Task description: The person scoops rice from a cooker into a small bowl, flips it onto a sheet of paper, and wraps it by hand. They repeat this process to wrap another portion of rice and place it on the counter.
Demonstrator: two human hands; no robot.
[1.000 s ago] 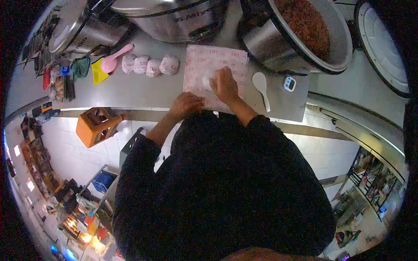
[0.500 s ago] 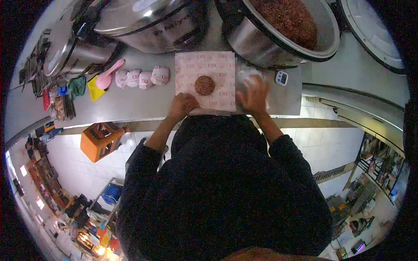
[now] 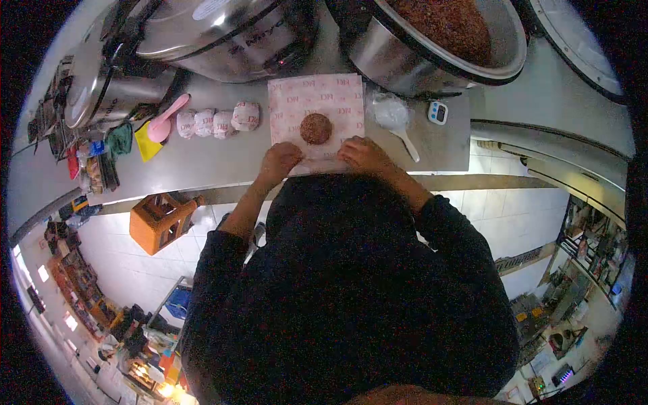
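Both hands, left hand (image 3: 280,160) and right hand (image 3: 362,152), pinch the near edge of the pink-printed wrapping paper sheet (image 3: 337,101) at the counter's front edge; round brown patty (image 3: 315,128) centred. Large steel pot (image 3: 445,40) behind holds brown filling.

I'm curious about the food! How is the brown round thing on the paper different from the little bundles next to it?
The brown patty lies bare and flat on an open wrapping sheet; the wrapped bundles are closed up in paper. The patty is brown; the bundles look white with pink print. There is one patty, but four bundles in a row. Both rest on the steel counter, in the same printed paper.
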